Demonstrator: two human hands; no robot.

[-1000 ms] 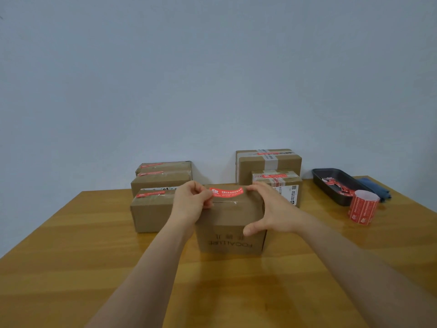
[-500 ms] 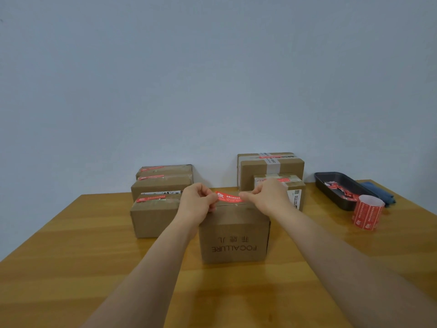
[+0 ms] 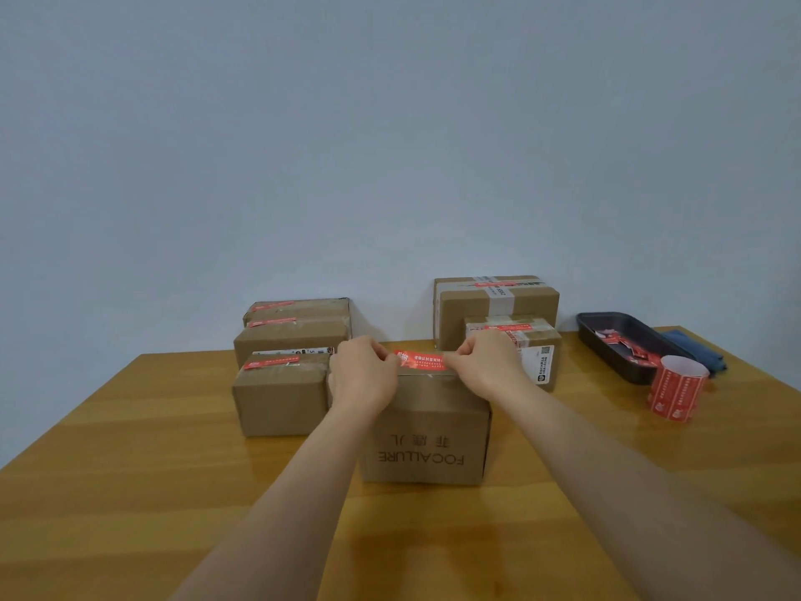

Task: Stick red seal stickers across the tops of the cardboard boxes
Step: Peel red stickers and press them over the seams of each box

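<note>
A cardboard box (image 3: 427, 444) printed FOCALLURE stands in front of me on the table. A red seal sticker (image 3: 421, 361) is stretched just above its top. My left hand (image 3: 364, 374) pinches the sticker's left end and my right hand (image 3: 487, 357) pinches its right end. Whether the sticker touches the box top I cannot tell.
Three boxes with red stickers (image 3: 281, 396) are stacked in a row at the left, two more (image 3: 496, 303) behind on the right. A roll of red stickers (image 3: 676, 388) stands at the right, beside a dark tray (image 3: 624, 344) with scraps and a blue cloth (image 3: 693, 349).
My right hand left the box's front corner and took hold of the sticker's right end. Both hands now hold the sticker taut and level over the box top.
</note>
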